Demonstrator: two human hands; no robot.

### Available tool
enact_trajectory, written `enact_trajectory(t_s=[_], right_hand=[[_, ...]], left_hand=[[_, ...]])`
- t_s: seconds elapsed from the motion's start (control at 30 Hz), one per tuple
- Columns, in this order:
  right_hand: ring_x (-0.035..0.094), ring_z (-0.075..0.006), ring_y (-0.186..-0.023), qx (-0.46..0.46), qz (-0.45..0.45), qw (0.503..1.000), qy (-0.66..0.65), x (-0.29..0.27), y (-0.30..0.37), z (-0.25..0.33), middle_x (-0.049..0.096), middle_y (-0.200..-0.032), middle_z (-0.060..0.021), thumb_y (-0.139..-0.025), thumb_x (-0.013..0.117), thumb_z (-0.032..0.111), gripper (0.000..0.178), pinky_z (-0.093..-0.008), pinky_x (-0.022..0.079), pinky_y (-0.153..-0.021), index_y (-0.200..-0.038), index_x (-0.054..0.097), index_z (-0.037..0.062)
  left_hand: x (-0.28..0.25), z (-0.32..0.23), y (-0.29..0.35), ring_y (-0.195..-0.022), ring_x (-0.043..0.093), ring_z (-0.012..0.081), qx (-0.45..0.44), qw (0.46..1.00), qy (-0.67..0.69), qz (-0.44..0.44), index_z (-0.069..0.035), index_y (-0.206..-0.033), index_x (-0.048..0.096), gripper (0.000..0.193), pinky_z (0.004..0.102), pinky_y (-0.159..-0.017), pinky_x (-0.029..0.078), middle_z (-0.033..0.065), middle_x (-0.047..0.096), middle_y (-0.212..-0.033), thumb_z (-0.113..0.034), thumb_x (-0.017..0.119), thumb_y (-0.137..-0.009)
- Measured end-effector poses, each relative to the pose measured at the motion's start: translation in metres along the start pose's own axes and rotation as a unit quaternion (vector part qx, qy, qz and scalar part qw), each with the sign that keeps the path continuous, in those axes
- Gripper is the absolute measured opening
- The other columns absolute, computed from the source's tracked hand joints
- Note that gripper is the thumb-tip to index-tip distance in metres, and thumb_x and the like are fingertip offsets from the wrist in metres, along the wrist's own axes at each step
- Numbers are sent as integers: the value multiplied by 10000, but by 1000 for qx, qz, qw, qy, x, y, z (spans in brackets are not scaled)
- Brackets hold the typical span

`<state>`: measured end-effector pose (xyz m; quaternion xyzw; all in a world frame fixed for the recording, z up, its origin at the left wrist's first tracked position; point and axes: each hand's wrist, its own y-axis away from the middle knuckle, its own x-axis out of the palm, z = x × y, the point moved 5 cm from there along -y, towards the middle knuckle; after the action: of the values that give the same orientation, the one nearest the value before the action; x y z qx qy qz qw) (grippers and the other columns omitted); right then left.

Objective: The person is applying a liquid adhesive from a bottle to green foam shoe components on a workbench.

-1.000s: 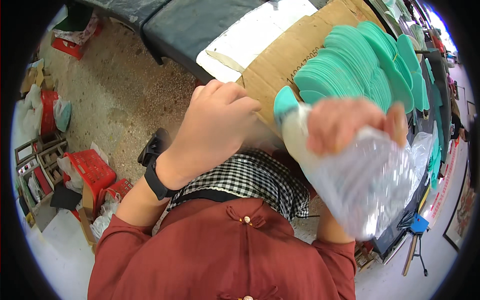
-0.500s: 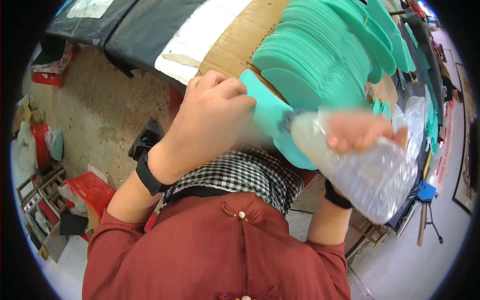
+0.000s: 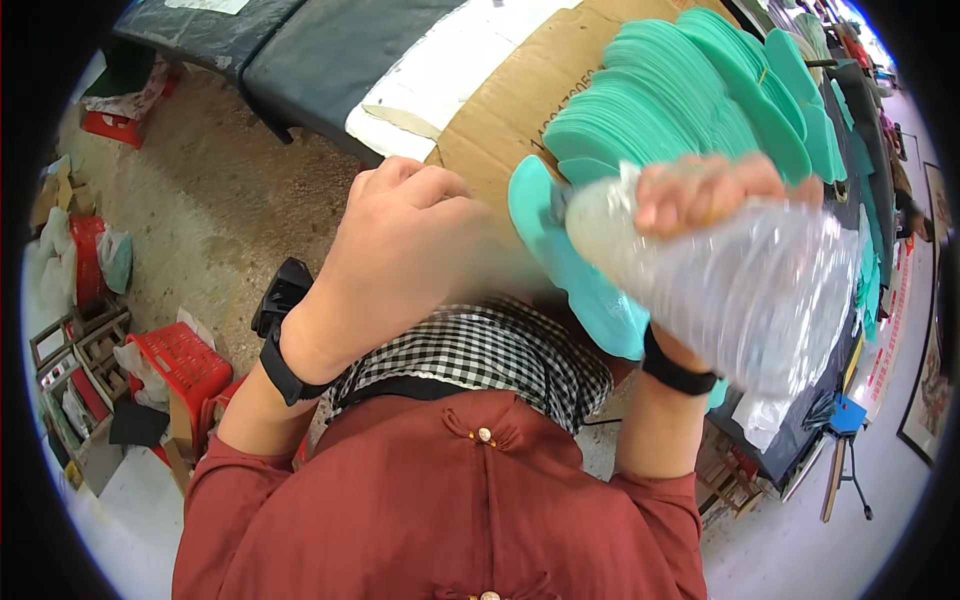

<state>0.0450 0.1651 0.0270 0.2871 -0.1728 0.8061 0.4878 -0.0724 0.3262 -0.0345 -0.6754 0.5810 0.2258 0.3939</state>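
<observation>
Ribbed clear plastic bottle (image 3: 755, 295) is grasped in the right hand (image 3: 710, 190), whose fingers are wrapped over its upper side; it is held tilted, with its whitish neck pointed to the left and its dark tip (image 3: 559, 203) set over a single teal insole (image 3: 600, 300). Part of that insole is hidden by the bottle; its far end is placed near the edge of a brown cardboard sheet (image 3: 495, 130), and its near end is seen close to the right wrist. The left hand (image 3: 400, 240) is held to the left of the insole with its fingers bent; because the fingertips are blurred and turned away, it cannot be told whether anything is gripped by them. A tightly packed row of teal insoles (image 3: 660, 105) is laid on the cardboard sheet, which is spread beside a white sheet (image 3: 440, 65) on the dark-covered counter (image 3: 335, 75). A black wristband (image 3: 285, 370) is worn on each wrist.
</observation>
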Motion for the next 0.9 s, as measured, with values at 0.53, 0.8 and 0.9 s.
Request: enact_trajectory(t_s=[0.53,0.8,0.9], right_hand=[[632,-251,-559,24,380,909,168,7,21,9,671,-671,-119,-1090,135,543,855,-363,495,-530,-724,683,-1],[653,-251,-541,-32,391,897,205,-22,63,42,672,-661,-109,-1107,171,444,788,-368,524,-564,-693,682,10],[653,-261,-538,-23,353,912,208,-63,88,64,680,-669,-126,-1106,154,451,803,-372,520,-564,-703,683,1]], left_hand=[[-3,4,-2,-984,597,281,-17,999,36,-22,-69,-1003,728,162,389,-898,474,76,674,-1024,-81,715,-842],[-1,-4,-18,-979,601,287,29,998,45,-14,-59,-1017,732,170,382,-878,483,82,678,-1008,-75,718,-848],[5,3,-16,-983,598,281,-14,999,43,-3,-54,-1036,735,184,375,-880,479,85,678,-1017,-75,710,-854]])
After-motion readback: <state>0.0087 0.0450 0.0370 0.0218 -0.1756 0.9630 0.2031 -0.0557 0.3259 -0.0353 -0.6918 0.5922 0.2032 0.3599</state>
